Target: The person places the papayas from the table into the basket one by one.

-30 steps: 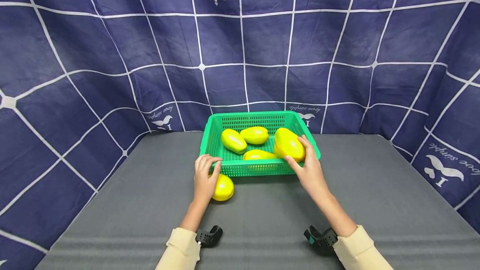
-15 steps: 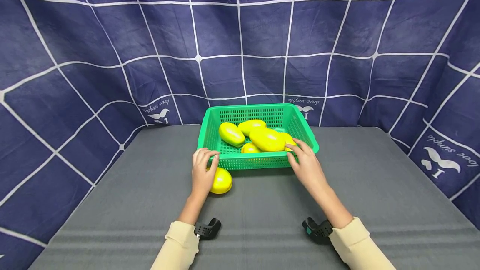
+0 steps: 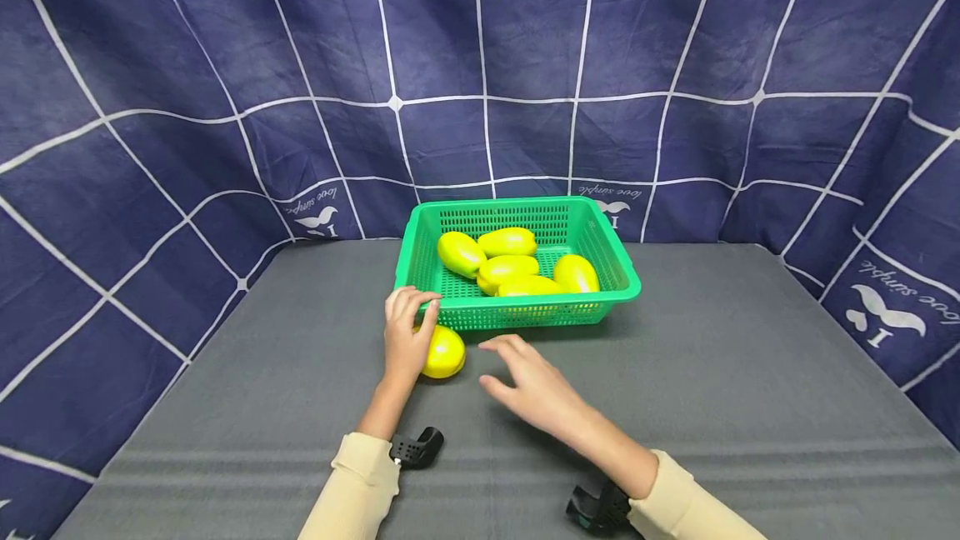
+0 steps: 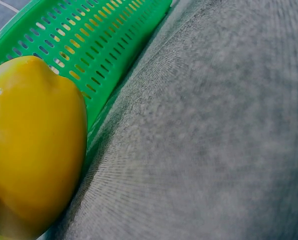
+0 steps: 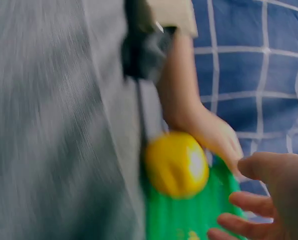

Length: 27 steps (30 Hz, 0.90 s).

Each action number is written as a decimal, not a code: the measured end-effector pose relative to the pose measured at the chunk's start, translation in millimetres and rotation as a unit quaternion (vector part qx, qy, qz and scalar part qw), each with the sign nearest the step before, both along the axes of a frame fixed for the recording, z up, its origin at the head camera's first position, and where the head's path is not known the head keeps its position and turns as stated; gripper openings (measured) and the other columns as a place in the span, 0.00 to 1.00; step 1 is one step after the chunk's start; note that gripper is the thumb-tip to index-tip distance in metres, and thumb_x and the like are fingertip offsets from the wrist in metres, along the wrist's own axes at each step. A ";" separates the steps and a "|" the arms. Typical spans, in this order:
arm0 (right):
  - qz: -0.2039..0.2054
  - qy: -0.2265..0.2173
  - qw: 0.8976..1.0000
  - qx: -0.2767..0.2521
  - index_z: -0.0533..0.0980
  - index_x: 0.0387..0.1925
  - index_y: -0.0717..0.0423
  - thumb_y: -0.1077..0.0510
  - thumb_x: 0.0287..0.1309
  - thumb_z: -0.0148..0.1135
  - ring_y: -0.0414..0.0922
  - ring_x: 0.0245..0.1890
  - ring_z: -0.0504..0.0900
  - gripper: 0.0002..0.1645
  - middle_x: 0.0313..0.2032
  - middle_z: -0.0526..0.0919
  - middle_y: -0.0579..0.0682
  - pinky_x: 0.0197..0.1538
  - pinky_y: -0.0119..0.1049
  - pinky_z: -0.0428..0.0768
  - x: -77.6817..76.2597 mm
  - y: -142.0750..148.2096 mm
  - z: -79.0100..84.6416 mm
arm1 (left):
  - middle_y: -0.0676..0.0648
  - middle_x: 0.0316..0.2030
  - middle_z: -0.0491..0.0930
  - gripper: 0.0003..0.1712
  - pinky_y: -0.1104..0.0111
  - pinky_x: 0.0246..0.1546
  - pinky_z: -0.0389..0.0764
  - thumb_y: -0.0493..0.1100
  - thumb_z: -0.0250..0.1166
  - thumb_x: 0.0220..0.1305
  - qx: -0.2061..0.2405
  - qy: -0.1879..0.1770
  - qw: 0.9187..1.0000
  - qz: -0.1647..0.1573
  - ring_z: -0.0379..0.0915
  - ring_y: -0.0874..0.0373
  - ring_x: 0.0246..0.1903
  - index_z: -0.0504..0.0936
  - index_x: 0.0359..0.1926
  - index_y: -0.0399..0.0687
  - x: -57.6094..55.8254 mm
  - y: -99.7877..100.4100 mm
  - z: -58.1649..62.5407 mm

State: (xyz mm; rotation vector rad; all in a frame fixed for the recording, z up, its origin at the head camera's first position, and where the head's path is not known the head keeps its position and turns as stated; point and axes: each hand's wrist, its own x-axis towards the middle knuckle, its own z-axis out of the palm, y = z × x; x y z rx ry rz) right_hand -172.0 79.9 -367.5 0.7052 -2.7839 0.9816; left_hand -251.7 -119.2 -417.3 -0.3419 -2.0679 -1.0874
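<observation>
My left hand (image 3: 407,332) grips the front left corner of the green basket (image 3: 626,294), fingers over its rim. Beside that hand, on the table against the basket's front wall, lies a smooth yellow fruit (image 3: 444,353), rounded like a papaya or mango. It looms large in the left wrist view, where the fruit (image 4: 36,150) stands close to the slotted wall. My right hand (image 3: 536,386) is in front of the basket, to the right of this fruit, with fingers spread and holding nothing. Several similar yellow fruits (image 3: 576,273) lie inside the basket.
A grey cloth (image 3: 750,373) covers the table. Behind it and along both sides hangs a dark blue curtain (image 3: 637,57) with white grid lines. Black straps with small devices (image 3: 600,511) sit on both wrists.
My right hand has set a yellow fruit down in the basket, let go, and moved out toward the front left. My left hand has stayed on the basket's corner.
</observation>
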 end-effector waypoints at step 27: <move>0.052 -0.153 0.986 -0.047 0.64 0.59 0.56 0.46 0.45 0.66 0.44 0.44 0.74 0.40 0.51 0.74 0.52 0.44 0.37 0.74 -31.2 0.8 17.8 | 0.44 0.41 0.76 0.08 0.51 0.51 0.69 0.42 0.58 0.62 -0.014 0.006 1.000 -0.002 0.62 0.49 0.55 0.81 0.38 0.45 -1.4 -3.6 -1.0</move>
